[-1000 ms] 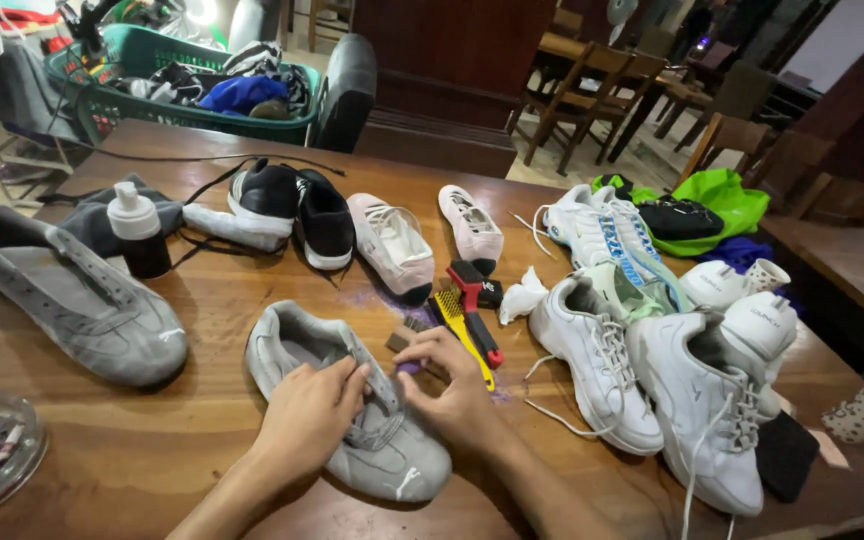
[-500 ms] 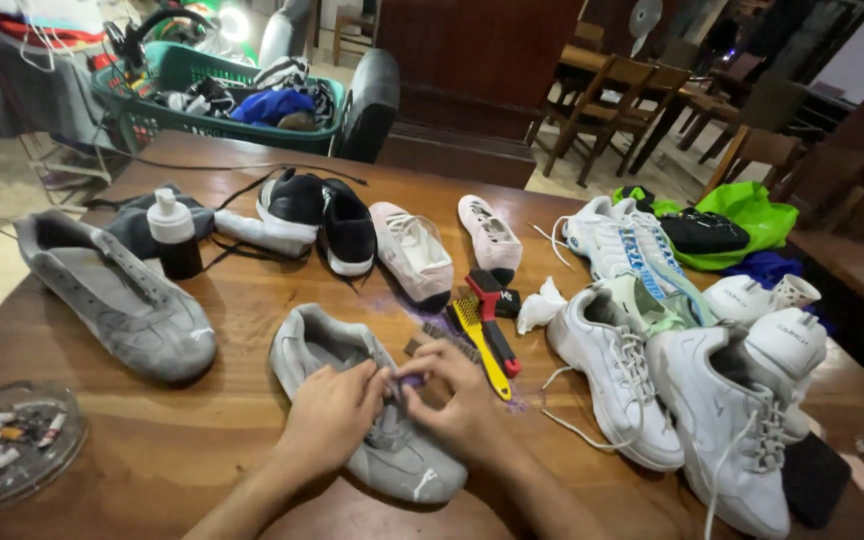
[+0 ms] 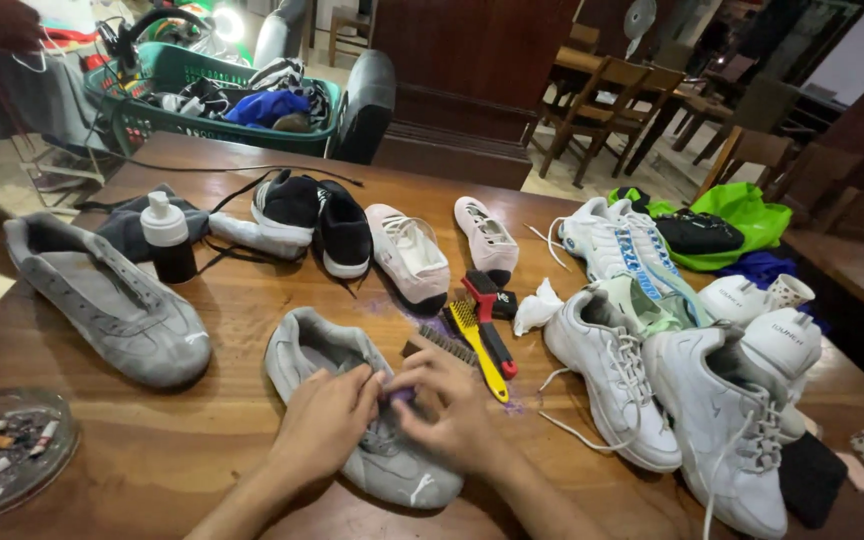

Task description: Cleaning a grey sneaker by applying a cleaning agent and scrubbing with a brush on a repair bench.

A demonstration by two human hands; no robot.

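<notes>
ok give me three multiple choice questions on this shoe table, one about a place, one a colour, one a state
1. Where does the yellow brush lie?
A. in the green basket
B. right of the grey shoe under the hands
C. on the floor

2. What colour is the cap of the dark bottle?
A. white
B. red
C. blue

3. What are the two hands doing?
A. hanging in the air
B. holding a white shoe
C. resting together on the grey shoe

Answers: 1 B, the brush sits on the table just right of that shoe. 2 A, the cap is plainly white. 3 C, the left hand and right hand meet over the shoe's middle.
</notes>
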